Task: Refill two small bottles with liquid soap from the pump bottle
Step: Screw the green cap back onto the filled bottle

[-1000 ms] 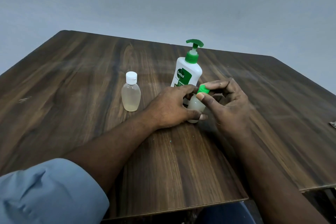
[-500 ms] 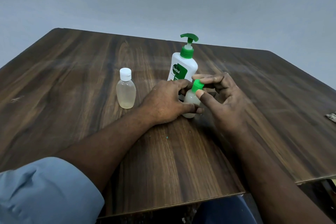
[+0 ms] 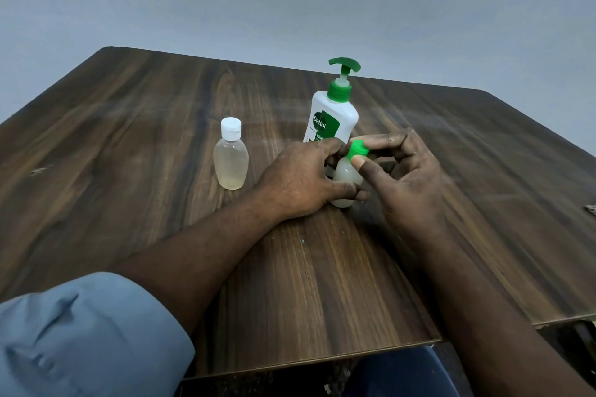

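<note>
A small translucent bottle (image 3: 344, 176) with a green cap (image 3: 357, 148) stands on the wooden table (image 3: 161, 126) in front of the white pump bottle (image 3: 333, 118), whose pump head is green. My left hand (image 3: 303, 180) grips the small bottle's body. Thumb and fingers of my right hand (image 3: 406, 180) pinch the green cap. A second small bottle (image 3: 231, 156), clear with a white cap and a little pale liquid at its bottom, stands upright to the left, apart from both hands.
The table's near edge (image 3: 322, 356) runs just below my forearms. A small object (image 3: 591, 208) lies at the right border of the view. A plain grey wall stands behind the table.
Both hands keep their hold on the small bottle and its green cap. My right fingers have shifted slightly around the cap. The camera view has drifted a little.
</note>
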